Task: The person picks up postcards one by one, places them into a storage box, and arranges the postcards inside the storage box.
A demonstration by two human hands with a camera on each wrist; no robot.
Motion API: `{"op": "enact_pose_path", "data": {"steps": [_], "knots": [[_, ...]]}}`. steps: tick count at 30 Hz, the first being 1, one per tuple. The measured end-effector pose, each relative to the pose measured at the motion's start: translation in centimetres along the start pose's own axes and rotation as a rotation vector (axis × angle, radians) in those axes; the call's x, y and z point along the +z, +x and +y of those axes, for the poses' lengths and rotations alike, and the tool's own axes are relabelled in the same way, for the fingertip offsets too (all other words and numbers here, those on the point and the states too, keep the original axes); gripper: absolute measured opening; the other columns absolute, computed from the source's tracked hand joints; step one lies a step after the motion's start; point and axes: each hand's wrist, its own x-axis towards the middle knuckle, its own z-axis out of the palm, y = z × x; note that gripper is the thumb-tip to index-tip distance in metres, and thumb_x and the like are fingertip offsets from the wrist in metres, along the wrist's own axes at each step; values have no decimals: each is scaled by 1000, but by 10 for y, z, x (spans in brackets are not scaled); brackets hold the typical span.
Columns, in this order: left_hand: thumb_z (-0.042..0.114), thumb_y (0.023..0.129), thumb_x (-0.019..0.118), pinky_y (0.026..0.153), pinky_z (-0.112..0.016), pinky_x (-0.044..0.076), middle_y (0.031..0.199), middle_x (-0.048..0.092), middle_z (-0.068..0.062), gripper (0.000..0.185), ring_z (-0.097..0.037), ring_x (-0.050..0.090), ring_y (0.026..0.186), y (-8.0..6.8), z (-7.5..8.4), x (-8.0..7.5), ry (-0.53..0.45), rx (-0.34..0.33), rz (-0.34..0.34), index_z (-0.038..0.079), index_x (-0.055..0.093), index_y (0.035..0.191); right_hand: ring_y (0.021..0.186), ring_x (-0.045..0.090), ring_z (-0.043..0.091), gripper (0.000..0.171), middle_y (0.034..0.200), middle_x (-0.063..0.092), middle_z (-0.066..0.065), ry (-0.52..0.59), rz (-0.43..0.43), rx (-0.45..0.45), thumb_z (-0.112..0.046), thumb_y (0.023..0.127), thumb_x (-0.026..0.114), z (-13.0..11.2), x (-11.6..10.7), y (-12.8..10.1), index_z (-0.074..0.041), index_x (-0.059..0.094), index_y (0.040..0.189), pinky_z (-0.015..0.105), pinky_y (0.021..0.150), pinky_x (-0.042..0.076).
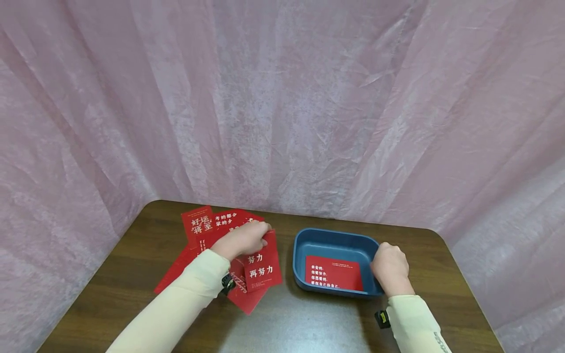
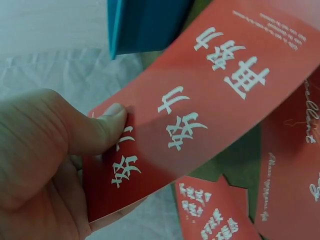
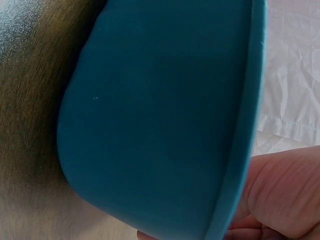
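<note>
My left hand (image 1: 248, 239) pinches a red card (image 1: 264, 267) with white characters near its upper edge. In the left wrist view, the thumb of the left hand (image 2: 45, 155) presses on the printed face of the held card (image 2: 185, 120). Below and beside it, more red cards (image 1: 178, 267) lie overlapping on the table. My right hand (image 1: 390, 267) grips the right end of a blue bin (image 1: 337, 236), which holds a red card (image 1: 334, 272) flat on its bottom. Seen from the right wrist, the right hand (image 3: 285, 195) is at the rim of the bin (image 3: 150, 115).
The brown wooden table (image 1: 304, 323) has rounded back corners. A pink curtain (image 1: 282, 108) hangs behind the table and along its sides. The card pile spreads left of the bin, with one card (image 1: 197, 223) at the pile's back left.
</note>
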Motion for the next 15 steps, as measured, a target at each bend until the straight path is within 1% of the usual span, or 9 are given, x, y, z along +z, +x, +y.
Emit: {"op": "enact_pose_path", "data": {"steps": [4, 6, 8, 10, 12, 15], "knots": [[15, 87, 64, 77, -31, 51, 100, 64, -1, 39, -12, 56, 83, -3, 1, -9, 37, 20, 39, 11, 56, 125, 57, 59, 33, 21, 75, 62, 28, 6, -13, 1, -7, 79, 56, 1, -1, 0, 12, 60, 88, 44, 44, 49], [15, 87, 64, 76, -30, 51, 99, 64, 0, 38, -11, 57, 81, -5, 2, -14, 65, 39, 77, 11, 56, 125, 57, 60, 33, 22, 76, 62, 28, 4, -14, 5, -7, 79, 56, 1, -1, 0, 12, 60, 89, 44, 44, 49], [16, 88, 64, 75, -30, 50, 98, 65, 0, 38, -11, 58, 81, -7, 3, -19, 100, 53, 131, 12, 55, 125, 58, 60, 34, 22, 77, 62, 29, 2, -13, 9, -7, 79, 56, 1, 0, 0, 12, 59, 90, 44, 45, 49], [17, 88, 63, 72, -31, 50, 95, 66, 0, 35, -13, 61, 82, -9, 4, -25, 151, 60, 207, 14, 56, 122, 59, 60, 34, 23, 78, 62, 29, 2, -11, 12, -8, 78, 57, 1, 0, 1, 12, 59, 90, 45, 46, 50], [18, 87, 64, 66, -33, 50, 92, 67, 0, 34, -16, 64, 83, -12, 7, -31, 187, 54, 298, 16, 57, 120, 59, 60, 34, 23, 77, 62, 29, 4, -14, 13, -8, 77, 58, 2, 0, 1, 12, 59, 89, 45, 46, 50], [18, 86, 65, 57, -37, 49, 84, 69, -2, 30, -22, 67, 80, -17, 11, -39, 207, 33, 443, 18, 58, 116, 58, 59, 34, 23, 77, 62, 29, 8, -21, 14, -8, 77, 58, 2, 0, 1, 12, 59, 89, 45, 46, 50]]}}
